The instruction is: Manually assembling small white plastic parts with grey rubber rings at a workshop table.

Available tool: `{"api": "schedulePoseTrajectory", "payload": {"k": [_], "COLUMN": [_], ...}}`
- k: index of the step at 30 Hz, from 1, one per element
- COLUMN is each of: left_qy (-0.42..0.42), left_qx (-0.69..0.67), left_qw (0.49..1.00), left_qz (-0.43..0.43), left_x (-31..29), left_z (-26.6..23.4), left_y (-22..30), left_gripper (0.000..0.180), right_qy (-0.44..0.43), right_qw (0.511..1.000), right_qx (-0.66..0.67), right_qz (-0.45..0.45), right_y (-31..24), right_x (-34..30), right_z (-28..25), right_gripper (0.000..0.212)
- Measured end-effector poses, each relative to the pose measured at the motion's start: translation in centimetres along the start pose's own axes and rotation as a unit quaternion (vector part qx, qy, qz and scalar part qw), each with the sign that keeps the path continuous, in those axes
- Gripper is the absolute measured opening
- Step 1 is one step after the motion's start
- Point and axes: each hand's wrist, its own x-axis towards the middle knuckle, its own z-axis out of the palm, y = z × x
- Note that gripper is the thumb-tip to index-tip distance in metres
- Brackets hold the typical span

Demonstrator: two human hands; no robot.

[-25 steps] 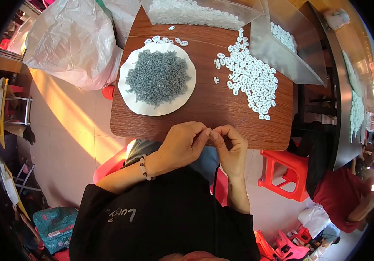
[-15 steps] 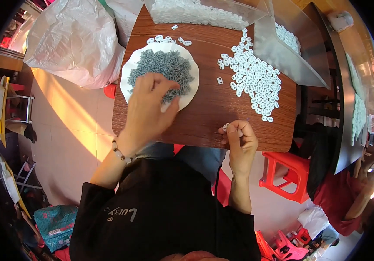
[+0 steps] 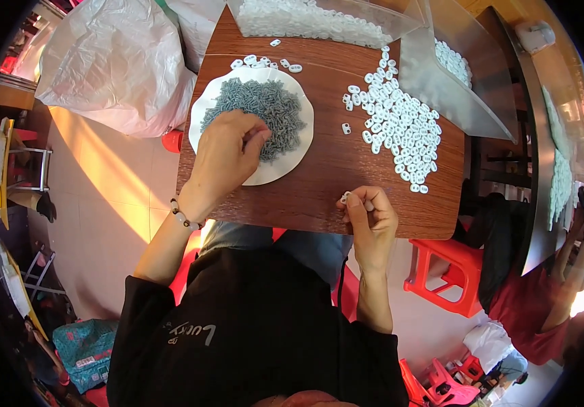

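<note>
Head view: left hand (image 3: 229, 149) at left of centre, over white scalloped plate (image 3: 269, 176) heaped with small grey parts (image 3: 279, 102); thumb and forefinger tips close together at heap, cannot tell whether part is gripped. Right hand (image 3: 374, 220) right of centre, near table's lower edge, pinching white two-hole piece (image 3: 346, 197) between thumb and fingers. Loose pile of similar white pieces (image 3: 400, 125) at upper right on brown table (image 3: 326, 152). Clear bin (image 3: 388, 15) at top edge, holding more. Red stool (image 3: 474, 275) at right, below table.
</note>
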Motion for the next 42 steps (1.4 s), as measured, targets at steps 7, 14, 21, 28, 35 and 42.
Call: {"api": "schedulePoseTrajectory", "payload": {"k": [7,14,21,28,35,42], "left_qy": [0.063,0.041,0.024,-0.033,-0.085,-0.137], "left_qx": [-0.088,-0.177,-0.203,-0.311,-0.405,-0.473], "left_qw": [0.991,0.978,0.976,0.941,0.896,0.848], "left_qz": [-0.078,-0.097,-0.068,-0.126,-0.162,-0.196], "left_x": [0.3,0.1,-1.0,-1.9,-2.1,-2.7], "left_z": [0.2,0.2,-0.3,0.4,0.2,0.7], "left_y": [-0.9,-0.3,1.7,2.2,2.8,3.5], "left_gripper": [0.009,0.012,0.015,0.018,0.021,0.021], "right_qy": [-0.016,-0.090,-0.152,-0.099,-0.117,-0.141], "right_qw": [1.000,0.987,0.976,0.923,0.962,0.952], "right_qx": [-0.011,-0.109,-0.111,-0.242,-0.176,-0.190], "right_qz": [-0.006,-0.081,-0.106,-0.283,-0.175,-0.195], "right_y": [-0.4,-1.6,-3.4,-2.3,-1.9,-1.8], "right_x": [1.2,4.2,6.2,5.9,5.2,4.2], "right_z": [1.4,3.5,6.7,6.7,5.6,3.7], "right_gripper": [0.005,0.014,0.013,0.007,0.004,0.007]}}
